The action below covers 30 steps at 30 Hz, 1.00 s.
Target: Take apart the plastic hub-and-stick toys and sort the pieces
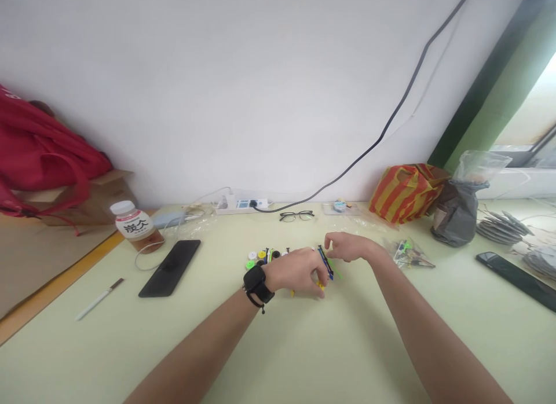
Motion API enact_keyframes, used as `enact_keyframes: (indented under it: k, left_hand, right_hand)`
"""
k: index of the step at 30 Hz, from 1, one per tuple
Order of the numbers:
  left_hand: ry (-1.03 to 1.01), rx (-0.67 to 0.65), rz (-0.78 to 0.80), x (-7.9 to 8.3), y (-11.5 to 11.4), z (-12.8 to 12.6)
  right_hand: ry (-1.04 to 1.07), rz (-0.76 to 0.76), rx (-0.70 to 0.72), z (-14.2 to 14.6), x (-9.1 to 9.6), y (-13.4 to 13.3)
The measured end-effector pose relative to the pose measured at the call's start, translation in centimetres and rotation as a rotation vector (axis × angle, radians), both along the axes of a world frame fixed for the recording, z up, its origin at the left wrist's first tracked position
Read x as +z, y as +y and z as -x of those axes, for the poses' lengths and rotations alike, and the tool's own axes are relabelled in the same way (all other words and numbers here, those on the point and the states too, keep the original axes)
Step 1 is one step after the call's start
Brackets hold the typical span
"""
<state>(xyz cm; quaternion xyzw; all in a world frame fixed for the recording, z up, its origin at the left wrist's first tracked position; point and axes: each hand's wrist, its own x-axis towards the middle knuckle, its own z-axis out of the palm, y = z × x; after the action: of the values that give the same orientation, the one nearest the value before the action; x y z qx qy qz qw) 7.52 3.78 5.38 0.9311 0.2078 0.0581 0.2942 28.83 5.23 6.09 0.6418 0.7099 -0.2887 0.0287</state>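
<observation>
My left hand (302, 272), with a black watch (256, 284) on its wrist, is curled with fingertips pinched on small coloured plastic sticks (325, 264), blue, black and yellow. My right hand (346, 246) is just right of it, fingers bent and closed on the upper end of the same bundle. To the left of both hands lies a cluster of small round coloured parts (260, 257), green, yellow, white and black, on the pale green table (304, 346).
A black phone (169, 267), a drink bottle (136, 227) and a white pen (99, 299) lie left. Glasses (296, 216) and a power strip (241, 204) sit at the wall. A striped bag (403, 191), grey bag (459, 210), clear packet of parts (408, 254) and dark remote (516, 279) lie right.
</observation>
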Motion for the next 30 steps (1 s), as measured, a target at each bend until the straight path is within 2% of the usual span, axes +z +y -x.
enact_keyframes:
  k: [4,9,15,21,23,25,27,29,30]
  left_hand:
    - [0.025,-0.003,-0.03,-0.7,0.3,0.1]
    - [0.024,0.034,-0.1,0.1,0.2,0.6]
    - [-0.019,0.14,-0.214,0.4,0.4,1.1]
    - [-0.014,0.157,-0.21,-0.5,0.8,1.2]
    - [-0.023,0.169,-0.202,-0.4,0.9,1.3]
    - [-0.049,0.184,-0.199,-0.2,0.8,1.3]
    - [-0.065,0.186,-0.195,0.1,0.7,1.4]
    - [-0.067,0.183,-0.193,0.4,0.7,1.5]
    - [-0.066,0.183,-0.194,0.4,0.6,1.5]
  right_hand:
    - [0.05,0.078,-0.016,-0.1,-0.1,0.0]
    - [0.127,0.157,0.01,0.0,0.3,-0.1]
    - [0.118,0.114,0.01,0.4,0.0,0.1]
    - [0.262,0.062,0.148,0.7,0.2,-0.6]
    - [0.317,0.013,0.142,-0.7,0.5,-0.5]
    - [0.313,-0.087,0.048,-3.3,0.9,-0.3]
    - [0.231,-0.203,-0.094,-7.0,1.1,-0.1]
    - [0.06,-0.39,-0.328,-11.0,1.1,-0.3]
    - [0.007,-0.439,-0.398,-12.8,1.0,-0.6]
